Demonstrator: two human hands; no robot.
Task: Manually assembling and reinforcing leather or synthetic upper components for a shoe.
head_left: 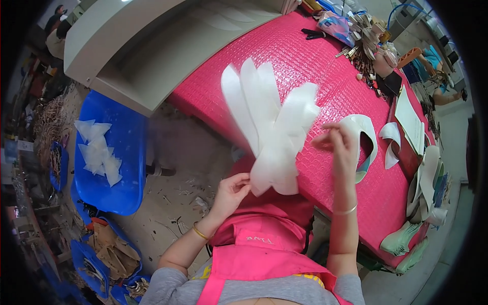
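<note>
Two bare hands in the head view, and only one is clearly on the work. Left hand [234, 193] has its grip pinched on the lower left edge of a fan of white pieces [274, 140]. That fan is at the near edge of the pink surface [351, 96], bottom end out over the pink apron [264, 259]. Right hand [336, 142] is blurred, between the fan and a white loop [362, 123]; can't tell if its grip is open or closed.

Containers: the blue tub [133, 134] on the left has a loose pile of thin, cloudy white bits [96, 152] in it, bare blue around them. Lower left, a blue bin [80, 250] is stuffed with brown pieces [111, 249].

Edges: a big grey box [117, 40] overhangs the surface's far left side, and a messy heap [361, 46] fills the far right corner. Between those runs a wide stretch of pink. Scrap-littered floor [147, 223] separates tub and surface.
</note>
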